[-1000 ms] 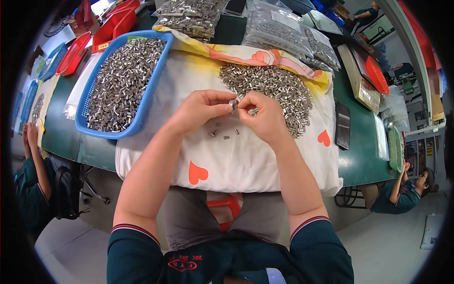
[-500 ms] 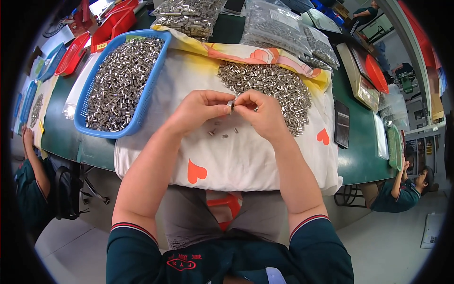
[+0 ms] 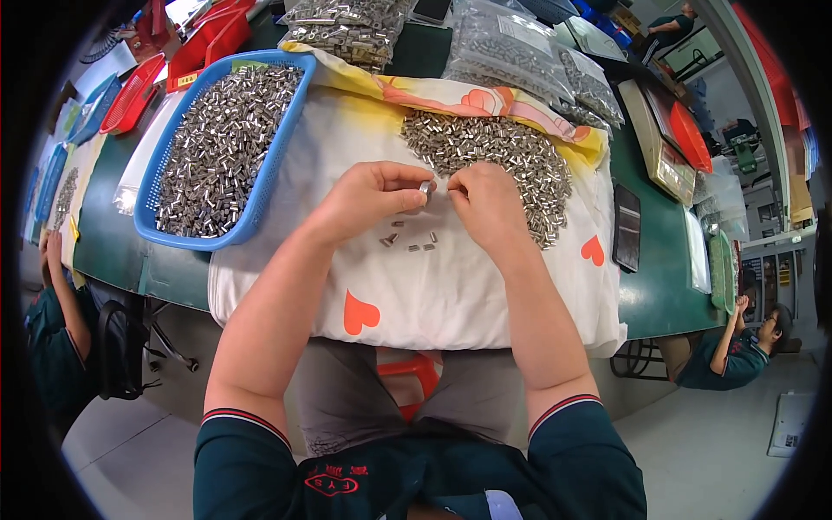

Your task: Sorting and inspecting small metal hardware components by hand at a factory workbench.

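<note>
My left hand [image 3: 374, 198] pinches a small shiny metal ring [image 3: 425, 188] between thumb and fingertips, above the white cloth [image 3: 433, 299]. A little to its right, my right hand [image 3: 485, 199] has its fingertips pressed together; whatever they may hold is too small to make out. Below the hands, several small metal cylinders [image 3: 414, 248] lie loose on the cloth. Just beyond my right hand spreads a large heap of similar metal pieces [image 3: 494, 147]. To the left stands a blue perforated basket [image 3: 270, 186], filled with more small metal cylinders.
Clear bags of metal parts [image 3: 503, 48] lie at the back of the green table [image 3: 663, 299]. A dark phone [image 3: 627, 227] rests right of the cloth. Red trays [image 3: 136, 94] stand at the far left. Co-workers sit at the left and right [image 3: 732, 355].
My right hand has drawn away to the right from the ring in my left hand, leaving a gap. More loose cylinders show on the cloth below. My left hand has barely moved.
</note>
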`<state>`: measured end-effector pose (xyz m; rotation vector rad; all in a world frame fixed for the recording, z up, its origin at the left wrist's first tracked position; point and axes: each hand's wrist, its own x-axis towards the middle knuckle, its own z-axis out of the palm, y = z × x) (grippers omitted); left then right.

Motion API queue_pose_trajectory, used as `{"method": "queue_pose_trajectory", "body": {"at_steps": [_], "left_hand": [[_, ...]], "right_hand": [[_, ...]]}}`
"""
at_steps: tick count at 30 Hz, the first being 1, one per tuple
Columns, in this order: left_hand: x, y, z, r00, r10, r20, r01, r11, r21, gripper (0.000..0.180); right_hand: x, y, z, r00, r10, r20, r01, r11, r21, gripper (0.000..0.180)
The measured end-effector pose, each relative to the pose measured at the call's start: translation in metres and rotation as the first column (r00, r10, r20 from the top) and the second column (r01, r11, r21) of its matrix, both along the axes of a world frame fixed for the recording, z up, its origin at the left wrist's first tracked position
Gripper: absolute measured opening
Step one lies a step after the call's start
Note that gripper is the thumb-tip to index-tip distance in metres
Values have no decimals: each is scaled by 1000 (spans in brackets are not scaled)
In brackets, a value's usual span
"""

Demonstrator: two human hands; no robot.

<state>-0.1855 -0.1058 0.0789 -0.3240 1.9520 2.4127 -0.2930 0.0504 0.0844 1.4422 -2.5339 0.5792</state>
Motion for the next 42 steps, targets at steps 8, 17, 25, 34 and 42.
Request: {"method": "queue_pose_trajectory", "body": {"at_steps": [8, 17, 25, 34, 42], "left_hand": [[-1, -3, -1, 999, 49, -2, -49, 999, 20, 33], [0, 1, -1, 998, 62, 8, -61, 997, -50, 31], [2, 0, 2, 999, 32, 27, -32, 999, -4, 30], [-2, 2, 2, 1000, -7, 11, 8, 999, -43, 29], [-1, 0, -1, 1000, -16, 4, 16, 1000, -7, 30]], "right_hand": [[16, -1, 17, 764, 220, 607, 25, 929, -369, 7], [25, -4, 11, 989, 115, 97, -88, 965, -248, 9], [19, 0, 19, 762, 144, 631, 34, 965, -261, 11], [-9, 0, -1, 993, -27, 114, 47, 983, -178, 12], [-5, -1, -5, 998, -49, 35, 51, 998, -47, 7]]}}
